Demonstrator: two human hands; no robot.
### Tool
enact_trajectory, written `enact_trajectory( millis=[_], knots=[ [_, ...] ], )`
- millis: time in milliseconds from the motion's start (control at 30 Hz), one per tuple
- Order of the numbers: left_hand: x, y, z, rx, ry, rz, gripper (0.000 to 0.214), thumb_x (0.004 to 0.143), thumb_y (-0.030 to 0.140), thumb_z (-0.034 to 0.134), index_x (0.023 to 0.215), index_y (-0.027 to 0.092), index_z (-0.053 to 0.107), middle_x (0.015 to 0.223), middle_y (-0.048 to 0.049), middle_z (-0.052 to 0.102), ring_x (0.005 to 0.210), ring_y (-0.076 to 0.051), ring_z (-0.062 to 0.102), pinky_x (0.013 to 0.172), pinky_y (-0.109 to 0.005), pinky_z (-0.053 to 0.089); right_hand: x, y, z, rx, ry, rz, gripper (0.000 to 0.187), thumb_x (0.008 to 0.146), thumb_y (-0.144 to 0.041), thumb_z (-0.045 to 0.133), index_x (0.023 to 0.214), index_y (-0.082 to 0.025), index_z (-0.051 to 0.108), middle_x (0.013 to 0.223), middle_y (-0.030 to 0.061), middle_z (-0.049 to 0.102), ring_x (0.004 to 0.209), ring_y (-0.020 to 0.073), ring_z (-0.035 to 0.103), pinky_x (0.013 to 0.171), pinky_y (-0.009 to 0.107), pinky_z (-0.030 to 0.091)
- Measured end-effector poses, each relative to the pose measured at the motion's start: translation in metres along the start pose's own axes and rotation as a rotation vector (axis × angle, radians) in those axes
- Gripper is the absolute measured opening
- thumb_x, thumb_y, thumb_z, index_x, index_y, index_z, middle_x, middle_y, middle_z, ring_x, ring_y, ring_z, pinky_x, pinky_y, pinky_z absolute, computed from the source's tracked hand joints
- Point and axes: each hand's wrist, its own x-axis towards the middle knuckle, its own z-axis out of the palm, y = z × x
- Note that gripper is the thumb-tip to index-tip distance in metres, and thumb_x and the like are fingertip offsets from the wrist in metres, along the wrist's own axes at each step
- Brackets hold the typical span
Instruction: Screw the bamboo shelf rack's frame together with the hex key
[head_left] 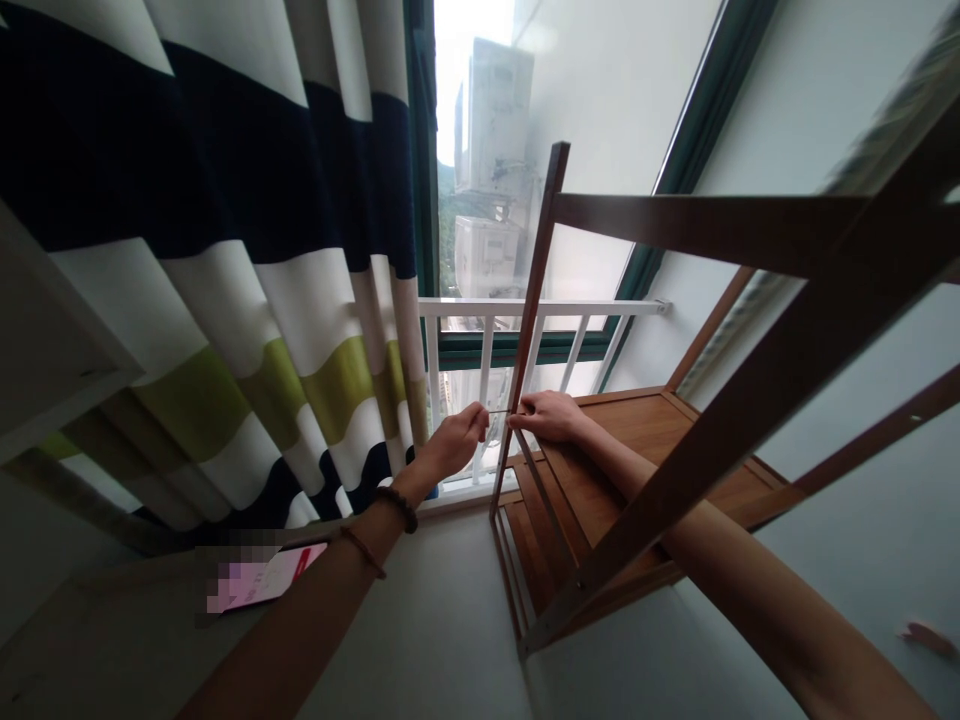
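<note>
My left hand (459, 440) is closed around one end of a thin metal rod (499, 411) that looks like a hex key. Its far end meets the upright wooden post (531, 300) of a brown shelf rack. On the post's other side, my right hand (551, 415) has its fingers curled against the post, where the upper shelf board (630, 430) joins it. The right forearm reaches through the frame, behind a slanting brown bar (720, 450). Whatever sits under the right fingertips is hidden.
A lower slatted shelf (536, 545) lies beneath. White railings (487, 345) and a window stand behind the rack. A striped curtain (300, 250) hangs at the left. Below it, a pink-screened phone (281, 578) lies on a ledge. A wooden crossbar (705, 225) spans the upper right.
</note>
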Motion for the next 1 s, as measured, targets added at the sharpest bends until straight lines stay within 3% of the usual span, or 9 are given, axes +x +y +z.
enact_trajectory(
  millis=[233, 400, 667, 1000],
  knots=[
    [0.0027, -0.0013, 0.0005, -0.077, 0.045, 0.023, 0.028, 0.085, 0.038, 0.035, 0.079, 0.019, 0.054, 0.064, 0.0006, 0.054, 0.052, -0.012, 0.048, 0.052, -0.024, 0.035, 0.0020, 0.0036, 0.0014, 0.065, 0.010, 0.001, 0.055, 0.072, -0.070, 0.034, 0.075, -0.021, 0.058, 0.078, 0.0018, 0.062, 0.070, 0.0152, 0.053, 0.053, 0.023, 0.027],
    [0.0019, 0.0008, 0.0032, -0.125, -0.024, -0.015, 0.031, 0.087, 0.037, 0.028, 0.076, 0.019, 0.051, 0.051, 0.0030, 0.045, 0.046, -0.012, 0.044, 0.049, -0.025, 0.034, 0.0035, 0.0056, 0.0035, 0.103, 0.010, 0.005, 0.055, 0.071, -0.071, 0.035, 0.074, -0.021, 0.058, 0.074, 0.0003, 0.060, 0.067, 0.0136, 0.051, 0.054, 0.022, 0.027],
    [0.0028, -0.0012, 0.0051, 0.017, 0.009, -0.011, 0.032, 0.085, 0.036, 0.030, 0.068, 0.019, 0.051, 0.061, -0.0005, 0.051, 0.057, -0.015, 0.047, 0.054, -0.027, 0.033, 0.0027, 0.0039, 0.0043, 0.106, 0.039, 0.001, 0.051, 0.073, -0.067, 0.038, 0.077, -0.021, 0.060, 0.073, 0.0008, 0.060, 0.067, 0.0136, 0.050, 0.055, 0.022, 0.028],
    [0.0017, -0.0090, 0.0096, -0.315, 0.134, -0.107, 0.030, 0.081, 0.040, 0.037, 0.066, 0.018, 0.051, 0.048, 0.0036, 0.043, 0.042, -0.010, 0.039, 0.043, -0.023, 0.030, 0.0030, 0.0049, 0.0065, 0.121, 0.055, -0.013, 0.050, 0.073, -0.066, 0.039, 0.076, -0.020, 0.060, 0.073, 0.0013, 0.060, 0.068, 0.0145, 0.051, 0.056, 0.023, 0.028]
  ],
)
